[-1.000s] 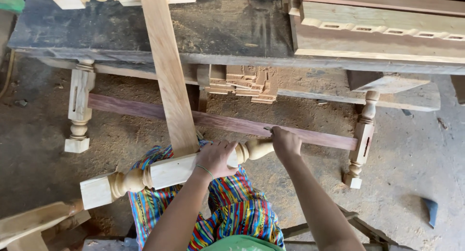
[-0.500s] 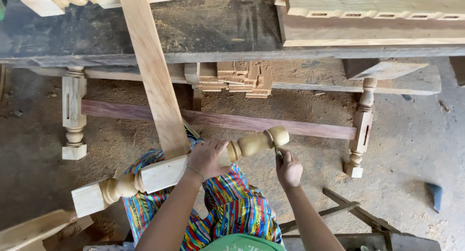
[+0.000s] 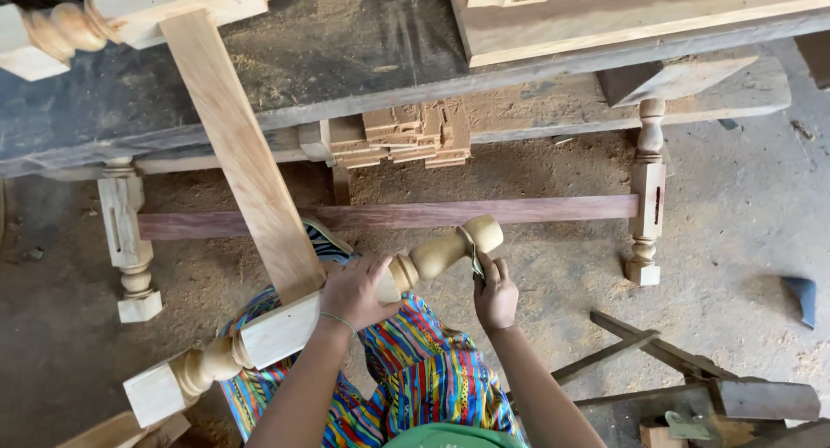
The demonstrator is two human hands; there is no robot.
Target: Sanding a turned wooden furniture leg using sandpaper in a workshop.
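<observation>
Turned leg: A pale turned wooden leg [image 3: 285, 331] lies slantwise across my lap, from its square end at the lower left of the frame up to its rounded knob just right of centre.
Left hand: My left hand [image 3: 356, 291] is clasped over the leg at its middle, fingers wrapped around the turned part beside the square block.
Right hand: My right hand [image 3: 495, 294] is pinched shut on a small folded piece of sandpaper [image 3: 472, 251], pressed against the underside of the knob end.
Plank: A light plank [image 3: 244, 154] leans from the upper left down to the leg, its lower end touching the square block just beside my left hand.
Skirt: Bright striped cloth [image 3: 424, 370] covers my lap beneath the leg.
Workbench: A dark, dusty workbench [image 3: 363, 50] spans the top of the frame, carrying another turned piece [image 3: 60, 28] at the upper left and a moulded board [image 3: 622, 16] at the upper right.
Frame below: Two turned posts [image 3: 647, 188] joined by a reddish rail [image 3: 484, 211] stand on the sawdust floor [image 3: 562, 266] under the bench.
Offcuts: Small wooden blocks [image 3: 406, 137] are stacked under the bench edge, above centre.
</observation>
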